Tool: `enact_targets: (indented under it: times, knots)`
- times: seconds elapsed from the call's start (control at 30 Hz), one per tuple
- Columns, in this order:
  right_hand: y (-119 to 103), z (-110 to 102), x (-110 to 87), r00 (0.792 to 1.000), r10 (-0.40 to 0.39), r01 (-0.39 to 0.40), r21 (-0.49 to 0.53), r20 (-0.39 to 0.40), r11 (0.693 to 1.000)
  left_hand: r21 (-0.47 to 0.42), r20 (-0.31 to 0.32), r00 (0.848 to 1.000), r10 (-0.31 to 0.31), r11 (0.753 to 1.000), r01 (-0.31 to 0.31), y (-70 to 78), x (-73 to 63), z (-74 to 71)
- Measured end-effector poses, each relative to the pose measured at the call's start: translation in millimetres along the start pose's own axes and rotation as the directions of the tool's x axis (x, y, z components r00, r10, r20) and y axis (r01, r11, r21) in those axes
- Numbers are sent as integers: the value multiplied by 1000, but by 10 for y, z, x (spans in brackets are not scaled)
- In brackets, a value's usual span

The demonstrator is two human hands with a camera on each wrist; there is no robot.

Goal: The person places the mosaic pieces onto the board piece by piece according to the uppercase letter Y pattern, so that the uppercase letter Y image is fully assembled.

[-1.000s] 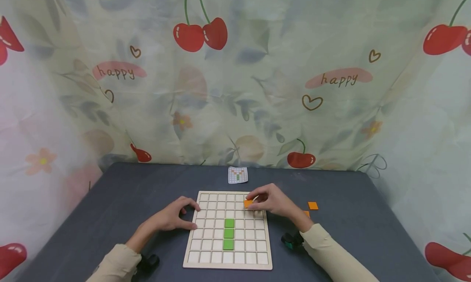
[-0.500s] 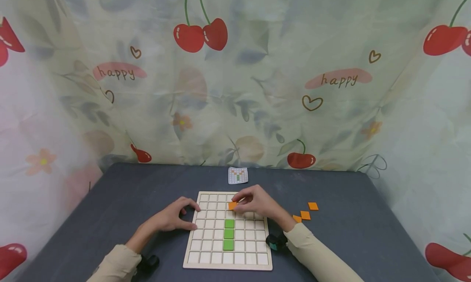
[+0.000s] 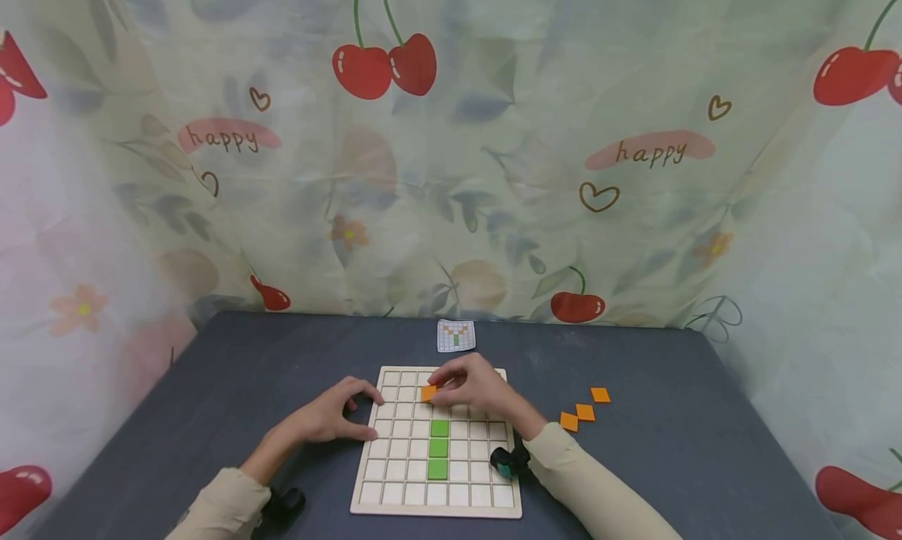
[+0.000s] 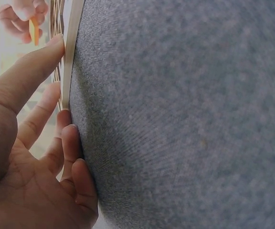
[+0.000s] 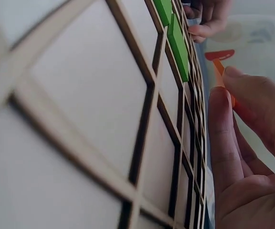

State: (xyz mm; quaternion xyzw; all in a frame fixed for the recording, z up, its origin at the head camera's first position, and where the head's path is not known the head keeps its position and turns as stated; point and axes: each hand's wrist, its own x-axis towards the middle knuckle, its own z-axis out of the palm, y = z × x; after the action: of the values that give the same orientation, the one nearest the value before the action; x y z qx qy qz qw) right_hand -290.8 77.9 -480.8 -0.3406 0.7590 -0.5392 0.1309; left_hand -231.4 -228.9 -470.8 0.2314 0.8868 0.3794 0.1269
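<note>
Dark grey cloth-covered tabletop [image 3: 662, 454] fills the lower view. On it lies my flat, pale wooden board [image 3: 436, 513]: near-rectangular outline, light-tan rim, raised thin ribs marking seven columns by seven rows of white square cells. Ribs read darker along their sides in the right wrist view.

My left hand [image 3: 331, 411]: thumb and fingers spread wide, tips touching the board's left edge. My right hand [image 3: 474, 387] reaches over the upper rows; grip narrow, thumb and fingertips pinching.

Small white printed card [image 3: 456, 336] sits beyond the board, bearing a grid with orange and green squares. Three flat green square tiles [image 3: 438, 448] run down the middle column, rows four to six. Three loose orange square tiles [image 3: 585, 412] lie on the cloth right of the board.

Pinched item: one thin, flat, bright orange square tile [image 3: 428, 394], plain-faced, seen nearly edge-on in both wrist views, held above the board's surface.
</note>
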Motion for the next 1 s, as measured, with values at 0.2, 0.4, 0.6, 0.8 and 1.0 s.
enact_targets:
  times: [0.2,0.4,0.6,0.8,1.0]
  knots:
    - [-24,70,47,1000,22,-22,1,-13,1000,10,5,1000,-4,1000,4,-24,11,-3]
    - [-51,121,97,999,30,-32,-66,-30,997,18,4,1000,-1,1000,1,-30,10,-5]
    - [-89,178,136,997,49,-53,-78,-53,996,10,6,1000,-1,1000,1,-17,4,-11]
    - [-56,216,206,994,81,-86,-73,-67,994,8,-1,1000,-13,1000,13,-115,26,6]
    - [-51,261,261,994,88,-95,-96,-71,991,13,-1,1000,11,1000,-11,-56,11,-4]
